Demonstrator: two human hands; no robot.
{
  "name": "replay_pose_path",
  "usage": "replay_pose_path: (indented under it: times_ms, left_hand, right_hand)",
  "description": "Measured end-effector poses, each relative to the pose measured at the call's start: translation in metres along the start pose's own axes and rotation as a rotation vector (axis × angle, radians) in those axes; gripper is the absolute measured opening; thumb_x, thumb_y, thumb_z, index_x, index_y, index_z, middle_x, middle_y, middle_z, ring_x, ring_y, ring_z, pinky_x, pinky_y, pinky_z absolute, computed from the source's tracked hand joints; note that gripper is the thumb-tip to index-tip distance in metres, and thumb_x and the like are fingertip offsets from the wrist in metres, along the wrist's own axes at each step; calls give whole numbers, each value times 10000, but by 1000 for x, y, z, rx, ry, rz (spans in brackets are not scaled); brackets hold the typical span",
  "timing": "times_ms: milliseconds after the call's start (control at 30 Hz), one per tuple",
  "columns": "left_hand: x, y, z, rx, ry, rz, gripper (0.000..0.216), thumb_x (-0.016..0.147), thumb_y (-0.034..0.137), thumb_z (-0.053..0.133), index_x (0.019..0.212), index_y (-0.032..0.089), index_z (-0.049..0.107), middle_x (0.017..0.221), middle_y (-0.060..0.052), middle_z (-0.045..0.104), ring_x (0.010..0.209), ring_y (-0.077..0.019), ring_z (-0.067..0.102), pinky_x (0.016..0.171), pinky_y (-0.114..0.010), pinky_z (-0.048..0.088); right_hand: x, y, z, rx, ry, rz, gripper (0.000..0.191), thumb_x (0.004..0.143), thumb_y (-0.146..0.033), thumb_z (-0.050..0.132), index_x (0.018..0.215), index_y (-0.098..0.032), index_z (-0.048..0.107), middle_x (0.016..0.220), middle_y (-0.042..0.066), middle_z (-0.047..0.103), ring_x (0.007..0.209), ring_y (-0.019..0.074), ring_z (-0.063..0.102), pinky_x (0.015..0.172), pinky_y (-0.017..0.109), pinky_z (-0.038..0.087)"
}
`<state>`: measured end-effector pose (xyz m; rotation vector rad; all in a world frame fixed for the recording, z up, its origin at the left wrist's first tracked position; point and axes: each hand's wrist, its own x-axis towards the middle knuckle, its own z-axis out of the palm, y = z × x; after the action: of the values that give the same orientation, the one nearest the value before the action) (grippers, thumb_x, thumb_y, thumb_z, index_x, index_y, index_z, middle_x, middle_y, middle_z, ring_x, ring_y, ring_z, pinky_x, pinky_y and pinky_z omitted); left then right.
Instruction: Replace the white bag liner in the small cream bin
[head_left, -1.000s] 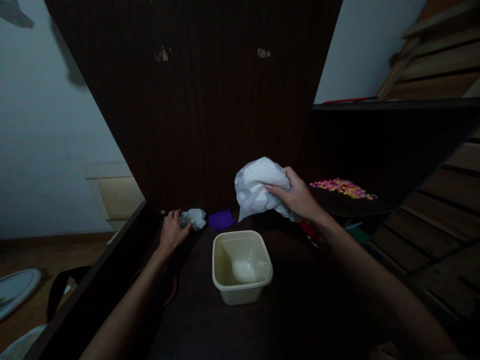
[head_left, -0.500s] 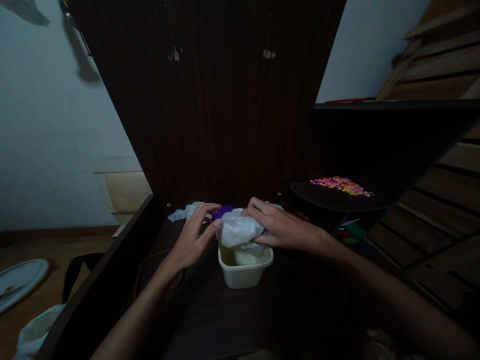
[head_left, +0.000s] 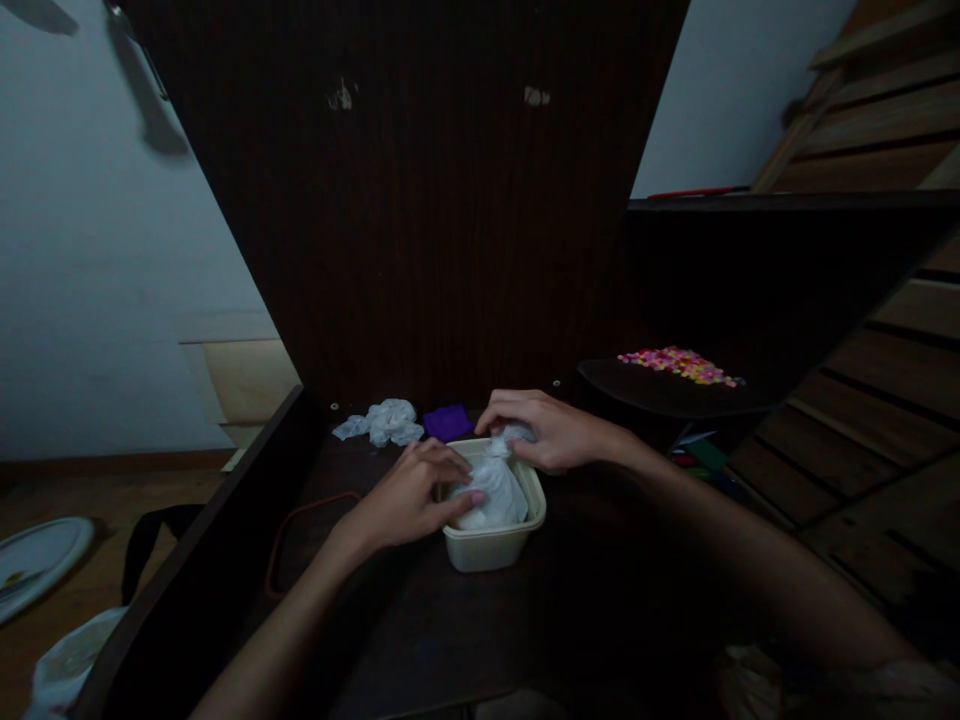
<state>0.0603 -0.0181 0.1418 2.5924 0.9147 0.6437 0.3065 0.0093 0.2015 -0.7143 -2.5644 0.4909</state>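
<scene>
A white plastic bag (head_left: 491, 497), filled and gathered at its top, sits inside a cream rectangular container (head_left: 491, 553) on the dark desk. My right hand (head_left: 546, 430) is closed on the bag's twisted neck above the container's far right side. Over the container's left side, my left hand (head_left: 420, 492) has its fingers apart, with the thumb and fingertips resting against the bag. Behind the container lie a purple cloth-like piece (head_left: 448, 423) and a crumpled white plastic bag (head_left: 386, 422).
A brown ring-shaped frame (head_left: 277, 545) lies on the desk at left. Small pink and yellow pieces (head_left: 679, 365) are heaped on a corner shelf (head_left: 622, 390) at right. A raised board (head_left: 187, 560) edges the desk's left side. A white plate (head_left: 45, 555) is lower left.
The bag has gone down into the container. My right hand now grips its neck, and my left hand has moved down and right onto the bag, uncovering the purple piece.
</scene>
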Motion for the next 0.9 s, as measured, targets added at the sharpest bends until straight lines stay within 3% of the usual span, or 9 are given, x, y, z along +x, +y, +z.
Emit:
replay_pose_path:
  times_ms: [100,200,300,400,600,733,900]
  left_hand:
    - [5,2,-1,-11,34,9,211,979,361,597,946,230,758,1036,-56,743,1026,-258,648,967,-443,464]
    - [12,2,0,-101,184,-22,160,931,325,659,1036,207,688,1047,-64,709,986,-235,649,909,-385,505]
    - [18,0,5,-205,300,-48,323,856,287,740,1129,207,586,1066,-53,675,957,-213,650,849,-332,532]
    - [20,-4,14,-308,349,-34,310,878,252,708,1140,212,548,1008,-33,670,899,-185,657,804,-295,539]
    - [23,-6,25,-292,420,-78,174,928,255,645,1086,191,685,919,-35,722,810,-177,668,764,-291,518]
    - [25,-2,26,-311,456,-145,153,928,273,637,995,187,746,905,-50,763,798,-197,687,744,-304,507]
    - [26,-2,28,-410,459,-199,180,936,291,621,986,173,747,922,-62,759,823,-204,684,767,-309,505]
  right_hand:
    - [1,-1,0,38,42,-26,347,772,-40,539,1048,-189,688,1005,53,681,944,205,649,840,343,499]
    - [3,-4,-1,67,91,-99,254,842,-80,584,1043,-188,692,1012,58,699,954,196,666,841,335,514]
    - [5,-4,1,71,148,-195,207,883,-82,589,1041,-170,688,1004,70,700,953,186,668,837,327,521]
    - [7,0,5,23,229,-206,209,902,-62,556,1028,-174,679,988,65,690,924,175,663,813,326,527]
    - [1,-2,20,-305,501,-209,182,871,-83,588,999,-188,663,1011,93,670,964,244,591,846,435,471]
    - [-6,-7,40,-352,465,-181,92,916,-156,585,1003,-173,611,877,74,667,840,222,565,753,379,444]
    - [-8,-1,58,-411,493,-107,58,920,-148,575,950,-188,545,854,62,661,802,216,562,718,349,428]
